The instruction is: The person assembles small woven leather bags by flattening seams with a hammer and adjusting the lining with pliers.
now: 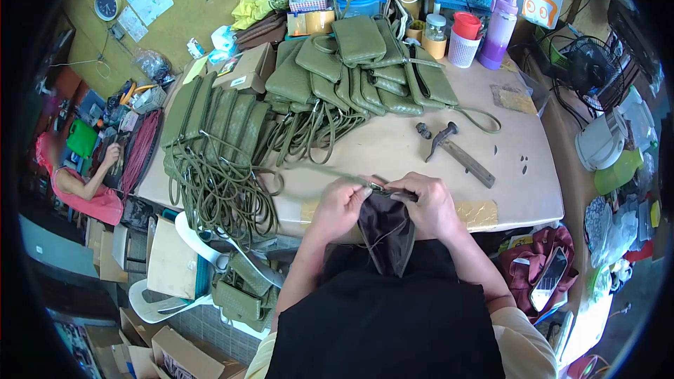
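Note:
Both my hands hold a small pouch (385,233) turned to show its dark lining, at the table's near edge. My left hand (339,205) grips its top left corner. My right hand (428,205) pinches the top edge at the zipper, where an olive strap (319,169) runs off to the left. A pile of olive green woven pouches (351,70) lies across the back of the table, with their straps (221,189) hanging over the left edge.
A hammer (460,153) lies on the beige table (519,189) to the right. Bottles and jars (467,35) stand at the back. Another person (81,186) sits far left. Cardboard boxes (168,260) and more pouches (246,295) sit below left.

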